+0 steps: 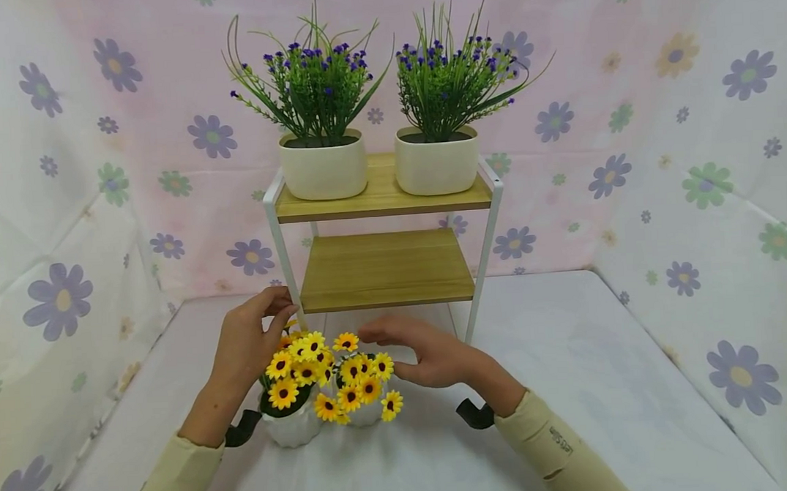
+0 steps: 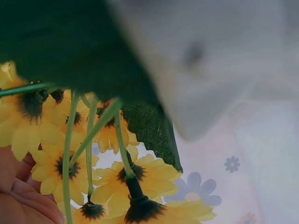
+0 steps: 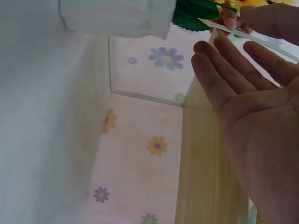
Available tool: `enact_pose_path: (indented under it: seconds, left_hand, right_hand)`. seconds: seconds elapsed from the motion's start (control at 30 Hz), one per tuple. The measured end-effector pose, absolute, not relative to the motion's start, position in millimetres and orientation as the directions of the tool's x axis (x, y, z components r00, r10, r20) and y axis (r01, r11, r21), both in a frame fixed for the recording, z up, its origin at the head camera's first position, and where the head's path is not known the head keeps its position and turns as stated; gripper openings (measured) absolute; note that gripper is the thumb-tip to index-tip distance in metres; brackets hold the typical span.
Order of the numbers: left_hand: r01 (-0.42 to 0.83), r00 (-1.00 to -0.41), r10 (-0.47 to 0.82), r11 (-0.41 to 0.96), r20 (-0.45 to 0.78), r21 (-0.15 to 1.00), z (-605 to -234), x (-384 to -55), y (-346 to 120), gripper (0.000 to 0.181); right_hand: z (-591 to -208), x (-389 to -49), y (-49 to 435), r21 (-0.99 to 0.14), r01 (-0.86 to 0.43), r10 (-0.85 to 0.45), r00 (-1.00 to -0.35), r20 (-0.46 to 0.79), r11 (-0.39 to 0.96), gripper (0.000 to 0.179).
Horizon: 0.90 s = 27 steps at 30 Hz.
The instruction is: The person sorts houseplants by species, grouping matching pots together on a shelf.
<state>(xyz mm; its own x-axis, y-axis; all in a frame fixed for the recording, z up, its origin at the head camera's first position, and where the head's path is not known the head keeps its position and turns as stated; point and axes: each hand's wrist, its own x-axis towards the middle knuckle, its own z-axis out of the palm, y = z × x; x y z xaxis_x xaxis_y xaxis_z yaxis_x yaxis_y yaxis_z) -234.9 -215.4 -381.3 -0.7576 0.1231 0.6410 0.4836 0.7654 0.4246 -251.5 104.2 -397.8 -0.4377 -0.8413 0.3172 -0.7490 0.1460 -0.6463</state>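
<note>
Two white pots with yellow daisy-like flowers stand side by side: a left pot (image 1: 291, 428) and a right pot (image 1: 368, 413) partly hidden by its blooms. Behind the left pot's yellow flowers (image 1: 283, 393), my left hand (image 1: 249, 340) has its thumb and bent fingers at the shelf's left leg (image 1: 282, 258); what lies between the fingertips is hidden. My right hand (image 1: 431, 350) reaches behind the right pot's flowers, and in the right wrist view its palm (image 3: 261, 121) shows with fingers extended, holding nothing. Stems and blooms (image 2: 133, 186) fill the left wrist view.
A two-tier wooden shelf (image 1: 386, 269) with white legs stands just behind the flowers. On its top board sit two cream planters, a left one (image 1: 324, 169) and a right one (image 1: 437, 164), with purple-flowered grass. Floral cloth (image 1: 656, 212) lines the back and sides.
</note>
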Motion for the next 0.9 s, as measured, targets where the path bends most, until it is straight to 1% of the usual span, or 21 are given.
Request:
enact_pose_path:
  seconds: [0.17,0.33,0.4,0.47,0.57,0.67,0.9]
  left_hand:
    - [0.477,-0.762,0.12,0.768,0.636,0.427,-381,-235,-215,0.023]
    - [0.478,-0.762,0.12,0.767,0.636,0.428,-381,-235,-215,0.023]
    - [0.481,-0.76,0.122,0.767,0.638,0.426,-381,-235,-215,0.023]
    - [0.485,-0.757,0.125,0.765,0.642,0.423,-381,-235,-215,0.023]
    - [0.493,-0.751,0.129,0.762,0.647,0.421,-380,-235,-215,0.023]
    - [0.492,-0.751,0.126,0.762,0.648,0.421,-380,-234,-214,0.022]
    - [0.473,-0.762,0.115,0.77,0.637,0.427,-380,-234,-213,0.022]
  right_hand:
    - [-406,-252,99,-0.654,-0.723,-0.857,-0.465,0.221,0.224,0.07]
    - [-418,-256,97,-0.664,-0.71,-0.873,-0.455,0.178,0.235,0.074]
    - [-422,-257,96,-0.674,-0.699,-0.87,-0.463,0.171,0.24,0.078]
    - [-424,-257,94,-0.688,-0.679,-0.86,-0.485,0.16,0.255,0.079]
    - [-429,-257,89,-0.695,-0.662,-0.839,-0.521,0.158,0.28,0.08]
    - [-434,-255,84,-0.706,-0.647,-0.824,-0.543,0.162,0.288,0.082]
    - [-445,-252,76,-0.743,-0.626,-0.811,-0.549,0.203,0.238,0.086]
